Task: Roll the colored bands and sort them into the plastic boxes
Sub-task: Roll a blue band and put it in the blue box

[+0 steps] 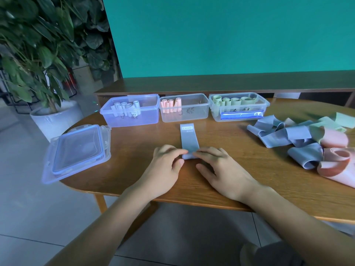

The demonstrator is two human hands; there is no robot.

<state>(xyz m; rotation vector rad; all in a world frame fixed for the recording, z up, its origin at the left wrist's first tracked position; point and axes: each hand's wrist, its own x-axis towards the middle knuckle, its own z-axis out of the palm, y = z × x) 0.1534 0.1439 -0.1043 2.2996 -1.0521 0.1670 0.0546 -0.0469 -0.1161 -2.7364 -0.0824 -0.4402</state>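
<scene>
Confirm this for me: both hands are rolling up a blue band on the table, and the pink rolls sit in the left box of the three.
One detail is off. In the head view the pink rolls stand in the middle box, not the left box, which holds the pale blue rolls. The rest holds: the left hand and right hand are rolling the near end of a blue band on the table.
</scene>
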